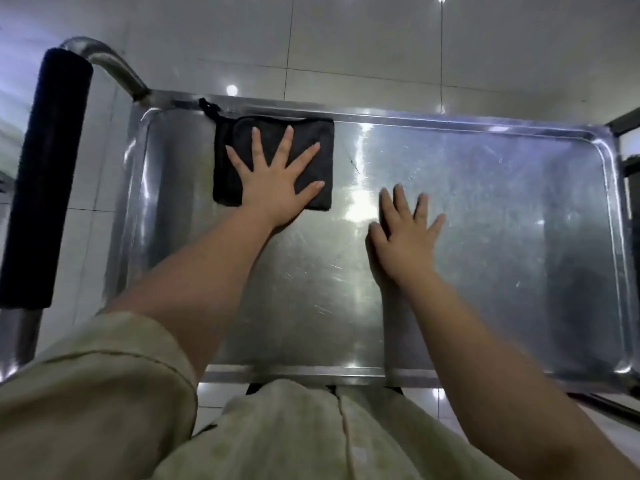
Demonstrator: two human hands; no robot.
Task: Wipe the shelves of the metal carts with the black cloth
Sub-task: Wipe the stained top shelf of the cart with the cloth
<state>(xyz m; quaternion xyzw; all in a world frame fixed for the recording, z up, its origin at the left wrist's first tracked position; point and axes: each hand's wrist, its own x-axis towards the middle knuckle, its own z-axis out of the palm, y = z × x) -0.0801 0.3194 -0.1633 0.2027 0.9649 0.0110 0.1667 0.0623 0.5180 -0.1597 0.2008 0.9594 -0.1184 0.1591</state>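
1. My left hand (277, 188) is flat on the black cloth (223, 168), fingers straight and splayed. The palm presses it down, with no pinch and nothing curled round it.
2. The cloth is folded to a rough square and lies on the top shelf (502, 220) of the metal cart, far-left part. Its far edge is against the far rim (415, 117), and a small loop pokes over that rim.
3. My right hand (401, 237) is also flat and holding nothing, fingers straight. It looks to be resting on bare steel, right of the cloth and nearer me, apart from it.
4. The shelf's long axis runs left to right, and nearly all the bare steel lies to the cloth's right. Only a narrow strip lies between the cloth and the padded handle (45, 174) end.
5. My call is that the next sweep goes rightward along the far rim, driven by the left hand.
6. The right hand is clear of that far lane, but I reckon it would block nearer passes.
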